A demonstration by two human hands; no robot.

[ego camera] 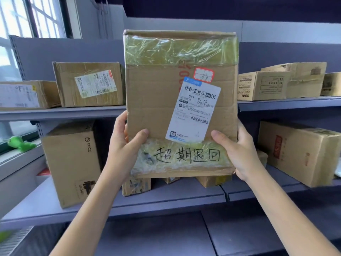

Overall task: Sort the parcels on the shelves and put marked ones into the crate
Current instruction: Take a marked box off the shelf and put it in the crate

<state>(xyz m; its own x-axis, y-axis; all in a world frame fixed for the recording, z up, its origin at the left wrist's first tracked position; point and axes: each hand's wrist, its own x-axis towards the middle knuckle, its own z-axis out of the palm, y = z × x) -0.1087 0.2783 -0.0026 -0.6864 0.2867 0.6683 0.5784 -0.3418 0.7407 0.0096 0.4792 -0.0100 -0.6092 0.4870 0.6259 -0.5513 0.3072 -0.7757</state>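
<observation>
A tall cardboard parcel [153, 100] is held upright in front of the shelves, its face toward me. It carries a white shipping label, a small red-bordered sticker and black handwritten characters on the tape along its lower edge. My left hand [127, 148] grips its lower left side, thumb on the front. My right hand [238, 152] grips the lower right side the same way. No crate is in view.
Grey metal shelves [73, 112] hold more cardboard parcels: two on the upper left [88, 84], several on the upper right [262, 85], a tall box lower left [72, 163], a box lower right [299, 152], small ones behind the held parcel. A window is at left.
</observation>
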